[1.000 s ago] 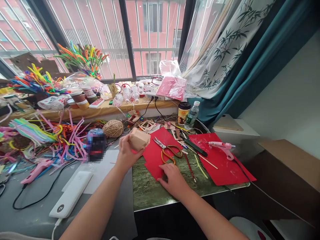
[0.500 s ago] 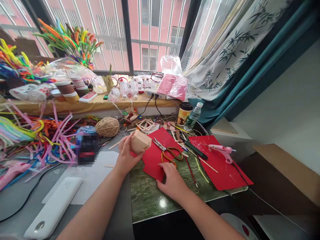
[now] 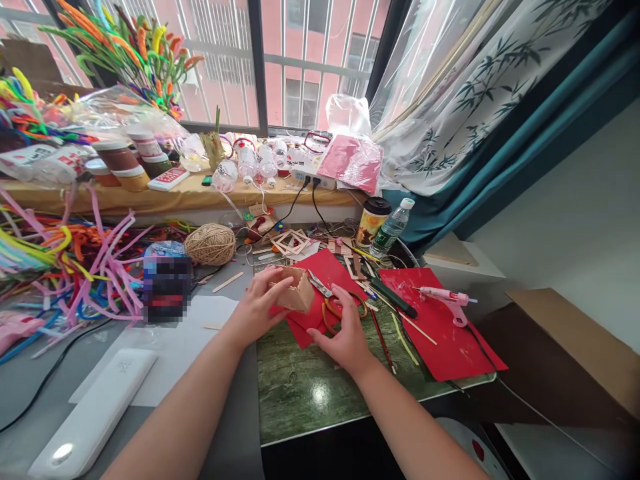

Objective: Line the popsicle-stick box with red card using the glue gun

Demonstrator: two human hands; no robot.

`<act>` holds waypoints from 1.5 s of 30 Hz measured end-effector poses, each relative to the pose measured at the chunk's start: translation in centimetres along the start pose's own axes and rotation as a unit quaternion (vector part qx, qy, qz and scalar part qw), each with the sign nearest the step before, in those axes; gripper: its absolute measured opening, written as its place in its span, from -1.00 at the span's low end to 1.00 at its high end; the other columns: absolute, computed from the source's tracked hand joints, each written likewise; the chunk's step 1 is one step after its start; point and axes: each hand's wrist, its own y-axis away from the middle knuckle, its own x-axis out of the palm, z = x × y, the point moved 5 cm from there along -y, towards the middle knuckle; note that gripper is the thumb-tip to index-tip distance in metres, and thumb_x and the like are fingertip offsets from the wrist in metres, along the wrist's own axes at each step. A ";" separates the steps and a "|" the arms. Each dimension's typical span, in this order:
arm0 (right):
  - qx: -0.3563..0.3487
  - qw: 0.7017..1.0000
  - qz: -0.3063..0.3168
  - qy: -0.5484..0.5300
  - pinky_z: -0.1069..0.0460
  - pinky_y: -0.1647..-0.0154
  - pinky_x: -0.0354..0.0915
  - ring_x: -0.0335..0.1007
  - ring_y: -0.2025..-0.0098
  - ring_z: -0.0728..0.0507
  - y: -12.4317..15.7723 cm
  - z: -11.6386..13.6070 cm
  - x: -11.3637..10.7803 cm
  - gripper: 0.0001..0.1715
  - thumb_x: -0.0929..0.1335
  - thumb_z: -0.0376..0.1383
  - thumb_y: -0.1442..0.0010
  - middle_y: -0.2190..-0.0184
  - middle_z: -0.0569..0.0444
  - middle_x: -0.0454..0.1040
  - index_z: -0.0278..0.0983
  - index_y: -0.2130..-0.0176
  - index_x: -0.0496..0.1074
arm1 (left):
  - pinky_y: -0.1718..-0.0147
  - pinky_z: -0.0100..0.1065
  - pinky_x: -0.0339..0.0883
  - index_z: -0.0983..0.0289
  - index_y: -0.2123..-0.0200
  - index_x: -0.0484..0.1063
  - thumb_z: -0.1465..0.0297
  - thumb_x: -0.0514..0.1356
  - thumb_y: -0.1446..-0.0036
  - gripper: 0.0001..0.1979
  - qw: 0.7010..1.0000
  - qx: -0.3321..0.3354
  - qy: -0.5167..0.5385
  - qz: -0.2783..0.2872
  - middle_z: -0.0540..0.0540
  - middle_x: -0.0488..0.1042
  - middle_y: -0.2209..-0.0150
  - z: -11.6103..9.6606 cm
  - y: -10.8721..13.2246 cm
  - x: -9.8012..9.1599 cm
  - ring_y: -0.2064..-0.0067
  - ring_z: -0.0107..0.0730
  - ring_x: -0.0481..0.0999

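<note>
My left hand [image 3: 257, 307] grips a small wooden box [image 3: 301, 297] by its left side, above the red paper [image 3: 300, 337]. The box is tilted so that its hollow inside shows at the top. To the right of it my right hand [image 3: 345, 333] is open, thumb and fingers spread apart, holding nothing. Behind that hand lie scissors [image 3: 364, 305] with orange-brown handles, their blades pointing to the upper left on the red paper. My right fingers overlap the scissors' handles in view; I cannot tell whether they touch.
A ball of twine [image 3: 210, 244] sits behind my left hand. A pink glue gun [image 3: 445, 297] rests on another red sheet [image 3: 430, 347]. Further back stand a water bottle [image 3: 393, 229] and a paper cup [image 3: 373, 222]. At the left lie a white power bank [image 3: 95, 413] and pipe cleaners [image 3: 105, 267].
The wooden box has been turned, its opening now showing, and moved slightly right and down. My right hand has lifted off the red paper and opened near the box. The view has shifted slightly.
</note>
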 end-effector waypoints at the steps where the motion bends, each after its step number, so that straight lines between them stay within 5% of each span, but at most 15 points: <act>1: 0.003 1.000 0.011 -0.025 -0.32 -0.48 0.20 0.13 -0.50 -0.40 0.1 -0.1 0.1 0.17 0.60 -0.12 -0.18 -0.49 -0.20 0.15 -0.12 -0.51 0.01 | -0.42 0.22 0.22 -0.06 -0.47 0.15 0.43 0.36 -0.28 -0.21 1.000 0.017 0.000 0.019 0.24 0.23 -0.42 -0.4 -0.1 0.4 -0.51 0.15 0.17; 6: 0.050 0.996 0.045 -0.064 -0.30 -0.46 0.25 0.28 -0.44 -0.34 0.4 -1.5 1.5 0.00 0.50 -0.24 -0.30 -0.42 -0.19 0.31 -0.14 -0.52 0.03 | -0.46 0.22 0.16 -0.03 -0.54 0.02 0.49 0.30 -0.31 -0.15 0.996 0.042 0.005 0.084 0.24 0.05 -0.55 -1.4 -0.2 2.2 -0.59 0.15 -0.01; 9: 0.050 0.997 0.057 -0.031 -0.28 -0.42 0.30 0.36 -0.38 -0.35 0.3 -2.0 1.9 -0.06 0.50 -0.30 -0.24 -0.35 -0.21 0.38 -0.19 -0.47 0.13 | -0.47 0.25 0.09 0.05 -0.58 -0.14 0.36 0.44 -0.19 0.09 0.995 -0.043 0.024 0.090 0.32 -0.08 -0.58 0.3 0.3 2.3 -0.59 0.24 -0.05; 13: 0.036 0.996 0.069 0.032 -0.32 -0.41 0.31 0.37 -0.36 -0.39 0.3 -1.8 2.0 -0.03 0.50 -0.35 -0.16 -0.32 -0.23 0.41 -0.23 -0.44 0.15 | -0.42 0.20 0.18 0.11 -0.59 -0.18 0.19 0.54 -0.03 0.26 0.975 -0.161 0.089 0.127 0.34 0.19 -0.50 2.6 1.2 2.4 -0.50 0.25 0.21; 15: 0.030 0.996 0.068 0.056 -0.34 -0.41 0.30 0.34 -0.38 -0.41 0.4 -1.7 2.1 0.02 0.49 -0.36 -0.15 -0.35 -0.24 0.38 -0.23 -0.46 0.10 | -0.37 0.15 0.25 0.10 -0.55 -0.03 0.19 0.52 -0.04 0.15 0.966 -0.178 0.114 0.149 0.30 0.35 -0.42 2.8 1.1 2.4 -0.43 0.22 0.33; 18: 0.020 0.994 0.068 0.083 -0.36 -0.38 0.34 0.37 -0.34 -0.42 0.5 -1.6 2.2 -0.04 0.49 -0.37 -0.14 -0.28 -0.24 0.43 -0.24 -0.41 0.14 | -0.27 0.06 0.33 0.05 -0.33 0.35 0.26 0.44 -0.15 -0.30 0.958 -0.163 0.138 0.190 0.18 0.51 -0.29 2.3 0.6 2.7 -0.31 0.12 0.47; 21: 0.020 0.993 0.067 0.091 -0.35 -0.28 0.42 0.45 -0.24 -0.42 0.5 -1.6 2.2 -0.14 0.50 -0.38 -0.12 -0.16 -0.22 0.49 -0.23 -0.33 0.21 | -0.26 0.02 0.32 0.04 -0.16 0.48 0.31 0.39 -0.20 -0.55 0.954 -0.152 0.143 0.214 0.11 0.56 -0.23 2.0 0.5 2.9 -0.27 0.04 0.50; 37: 0.036 0.988 0.124 0.089 -0.36 -0.25 0.40 0.44 -0.19 -0.42 0.5 -1.1 1.5 -0.30 0.49 -0.42 -0.09 -0.10 -0.18 0.48 -0.21 -0.17 0.28 | -0.27 -0.05 0.27 0.04 -0.16 0.47 0.29 0.39 -0.17 -0.52 0.947 -0.142 0.137 0.255 0.06 0.56 -0.22 2.0 0.3 2.6 -0.27 0.01 0.46; 45: 0.045 0.986 0.153 0.045 -0.29 -0.23 0.37 0.39 -0.18 -0.36 0.1 -1.0 1.0 -0.26 0.49 -0.46 -0.10 -0.10 -0.09 0.47 -0.17 -0.21 0.28 | -0.25 -0.07 0.30 0.03 -0.01 0.53 0.35 0.35 -0.17 -0.68 0.936 -0.146 0.136 0.290 -0.02 0.61 -0.09 1.8 0.0 2.4 -0.22 -0.06 0.47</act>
